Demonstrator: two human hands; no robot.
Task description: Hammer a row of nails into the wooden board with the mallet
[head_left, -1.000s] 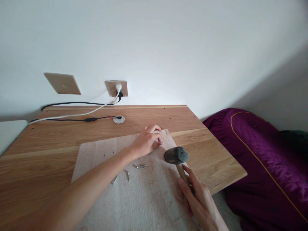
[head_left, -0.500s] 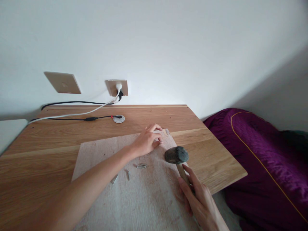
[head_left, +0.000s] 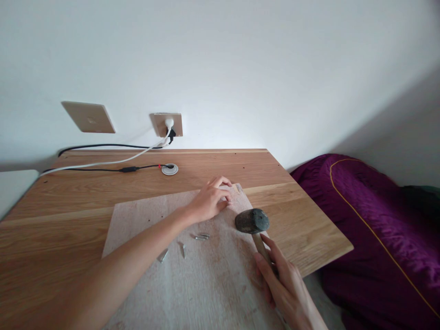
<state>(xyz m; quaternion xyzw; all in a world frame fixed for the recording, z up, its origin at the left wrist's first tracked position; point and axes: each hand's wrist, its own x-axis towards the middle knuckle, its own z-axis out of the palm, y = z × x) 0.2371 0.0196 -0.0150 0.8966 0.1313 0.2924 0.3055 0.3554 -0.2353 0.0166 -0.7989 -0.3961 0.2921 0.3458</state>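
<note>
Our right hand wraps the wooden handle of the hammer, its head likely heavy and rigid, above the board on the counter. Our left hand pinches closed at the board's far corner.

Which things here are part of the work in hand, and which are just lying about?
In use: hammer in right hand; left hand pinching at the far corner of the pale board; loose nails on it.
Lying about: cables, wall socket, desk grommet, purple bedding.
</note>
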